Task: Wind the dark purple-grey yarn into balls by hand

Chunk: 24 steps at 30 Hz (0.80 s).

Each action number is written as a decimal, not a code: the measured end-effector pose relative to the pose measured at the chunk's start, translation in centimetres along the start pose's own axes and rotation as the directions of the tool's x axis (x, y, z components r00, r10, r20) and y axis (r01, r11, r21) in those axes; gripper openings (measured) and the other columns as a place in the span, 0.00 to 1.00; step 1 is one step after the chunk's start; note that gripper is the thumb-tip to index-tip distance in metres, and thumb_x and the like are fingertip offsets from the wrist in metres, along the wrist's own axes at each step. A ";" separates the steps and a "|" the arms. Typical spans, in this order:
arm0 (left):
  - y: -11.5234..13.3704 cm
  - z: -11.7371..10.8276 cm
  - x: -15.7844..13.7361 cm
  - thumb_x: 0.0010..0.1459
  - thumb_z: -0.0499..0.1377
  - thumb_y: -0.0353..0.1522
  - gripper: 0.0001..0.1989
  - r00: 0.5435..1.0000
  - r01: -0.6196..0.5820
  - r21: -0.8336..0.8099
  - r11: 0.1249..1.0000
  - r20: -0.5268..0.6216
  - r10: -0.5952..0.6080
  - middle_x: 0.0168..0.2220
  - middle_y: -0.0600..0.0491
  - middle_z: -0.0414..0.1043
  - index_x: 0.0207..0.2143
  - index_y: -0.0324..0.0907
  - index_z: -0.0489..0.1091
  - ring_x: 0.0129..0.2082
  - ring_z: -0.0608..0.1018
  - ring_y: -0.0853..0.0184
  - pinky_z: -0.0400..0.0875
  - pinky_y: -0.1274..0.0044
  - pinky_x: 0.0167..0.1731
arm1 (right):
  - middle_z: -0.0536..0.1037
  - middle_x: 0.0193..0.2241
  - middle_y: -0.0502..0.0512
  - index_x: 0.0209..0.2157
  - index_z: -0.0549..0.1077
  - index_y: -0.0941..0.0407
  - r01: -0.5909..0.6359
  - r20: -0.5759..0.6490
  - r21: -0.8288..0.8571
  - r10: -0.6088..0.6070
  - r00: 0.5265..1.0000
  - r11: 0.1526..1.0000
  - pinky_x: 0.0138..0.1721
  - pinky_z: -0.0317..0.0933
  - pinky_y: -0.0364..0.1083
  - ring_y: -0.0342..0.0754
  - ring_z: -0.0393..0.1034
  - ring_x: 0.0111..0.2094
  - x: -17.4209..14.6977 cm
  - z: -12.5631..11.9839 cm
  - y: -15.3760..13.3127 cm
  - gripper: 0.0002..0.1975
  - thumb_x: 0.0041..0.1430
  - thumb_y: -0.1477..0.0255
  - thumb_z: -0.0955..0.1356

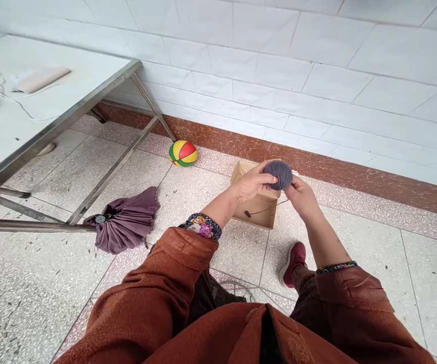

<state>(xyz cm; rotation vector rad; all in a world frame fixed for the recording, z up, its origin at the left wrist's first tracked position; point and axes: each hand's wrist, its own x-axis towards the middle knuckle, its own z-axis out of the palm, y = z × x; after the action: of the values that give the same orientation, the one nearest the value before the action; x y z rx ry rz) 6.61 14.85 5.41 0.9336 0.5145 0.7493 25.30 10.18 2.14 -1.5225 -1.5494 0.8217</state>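
Observation:
A ball of dark grey yarn [278,175] sits in my left hand [254,180], whose fingers and thumb close around its left side. My right hand [302,196] is closed at the ball's lower right, fingers pinched together. From beneath these fingers a thin dark strand [269,208] runs down to the left into an open cardboard box [258,222]. A small dark piece [247,214] lies in that box at the strand's end. Something small and white [295,173] shows by my right fingertips. Both hands are above the box, which stands on the floor.
Left is a metal-framed table [89,65] holding a beige flat item [43,79] and white cord. A colourful ball [183,153] rests by its far leg. A folded purple umbrella [131,222] lies on the floor near the frame. The tiled wall [271,76] stands ahead.

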 end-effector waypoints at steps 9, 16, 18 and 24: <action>-1.2 -1.4 0.9 0.48 0.64 0.33 0.30 0.953 -0.014 0.323 0.946 -0.281 0.110 0.53 0.44 0.71 0.55 0.42 0.67 0.52 0.74 0.58 0.68 0.65 0.54 | 0.75 0.27 0.50 0.31 0.76 0.53 0.073 0.137 -0.028 -0.068 0.988 0.997 0.34 0.60 0.47 0.48 0.67 0.30 -0.9 -0.2 -2.4 0.12 0.62 0.60 0.68; -0.5 -0.7 -0.1 0.45 0.64 0.30 0.33 0.979 0.042 0.581 0.813 -0.187 0.083 0.52 0.47 0.70 0.57 0.46 0.67 0.53 0.72 0.55 0.66 0.63 0.56 | 0.75 0.28 0.50 0.33 0.77 0.52 0.082 0.025 0.190 -0.089 0.996 0.978 0.34 0.61 0.47 0.46 0.65 0.29 -0.9 -1.0 -3.0 0.12 0.62 0.59 0.70; -0.4 -0.3 -0.3 0.45 0.64 0.30 0.33 0.993 0.046 0.582 0.812 -0.116 0.027 0.49 0.48 0.71 0.57 0.46 0.67 0.50 0.73 0.56 0.67 0.64 0.54 | 0.75 0.29 0.51 0.32 0.77 0.52 0.095 -0.050 0.156 -0.088 0.995 0.983 0.34 0.61 0.47 0.47 0.66 0.30 -0.7 -1.1 -2.8 0.12 0.61 0.58 0.70; -0.9 0.4 -0.7 0.45 0.63 0.29 0.41 0.987 0.108 0.326 0.939 0.078 -0.140 0.53 0.46 0.68 0.64 0.49 0.61 0.47 0.74 0.61 0.72 0.67 0.47 | 0.76 0.30 0.52 0.33 0.76 0.52 0.056 -0.222 0.107 -0.032 0.975 0.993 0.36 0.62 0.48 0.49 0.68 0.32 -0.1 -0.9 -1.9 0.13 0.60 0.57 0.70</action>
<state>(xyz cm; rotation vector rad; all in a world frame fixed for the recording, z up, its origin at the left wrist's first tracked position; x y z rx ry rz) 6.76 13.75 4.94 1.2232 0.6126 0.5083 25.22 9.86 4.20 -1.4401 -1.3477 0.6785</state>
